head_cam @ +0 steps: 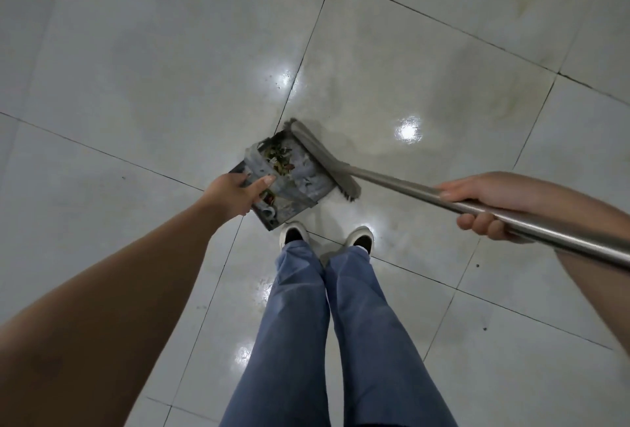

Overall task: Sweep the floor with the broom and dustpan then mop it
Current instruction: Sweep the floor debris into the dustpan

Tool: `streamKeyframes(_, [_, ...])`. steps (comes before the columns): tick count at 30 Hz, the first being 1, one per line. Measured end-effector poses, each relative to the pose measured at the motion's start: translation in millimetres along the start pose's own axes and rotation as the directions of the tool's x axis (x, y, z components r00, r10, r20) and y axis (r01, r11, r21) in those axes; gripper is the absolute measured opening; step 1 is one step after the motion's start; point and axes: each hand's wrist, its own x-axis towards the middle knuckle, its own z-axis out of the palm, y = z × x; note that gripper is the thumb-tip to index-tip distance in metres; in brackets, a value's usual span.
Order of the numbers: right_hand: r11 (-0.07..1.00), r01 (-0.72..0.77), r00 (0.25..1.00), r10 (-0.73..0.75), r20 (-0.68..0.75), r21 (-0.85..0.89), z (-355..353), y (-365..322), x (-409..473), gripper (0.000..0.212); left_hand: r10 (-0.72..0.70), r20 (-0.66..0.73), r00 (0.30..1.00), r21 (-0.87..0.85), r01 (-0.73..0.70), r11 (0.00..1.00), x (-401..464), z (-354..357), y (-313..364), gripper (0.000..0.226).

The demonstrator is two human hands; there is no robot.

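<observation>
Pale grey tiles (170, 68), dark grout; grey dustpan (306, 181); silver broom handle (409, 188); blue trousers (296, 324).

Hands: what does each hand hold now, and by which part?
The left hand grips the dustpan at its rear edge. The right hand is closed around the metal handle of the broom, partway up.

Hands (235, 195) on dustpan (289, 181) and broom (327, 160) over tiled floor (136, 68)
</observation>
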Motion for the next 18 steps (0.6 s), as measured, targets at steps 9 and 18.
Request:
streamKeyframes(9, [0.992,0.121,0.963,-0.129,-0.235,-0.047,14.7,-34.6,40.4,0.033,0.041,0.049,0.998,0.055,-0.044,0.998,-0.2,-0.7,2.1,0.053])
streamKeyframes(18, [0.999,0.013,1.0,-0.013,0.011,-0.048,101.5,6.6,70.7,0.013,0.039,-0.017,0.999,-0.012,-0.04,0.999,0.8,8.6,-7.3,0.053])
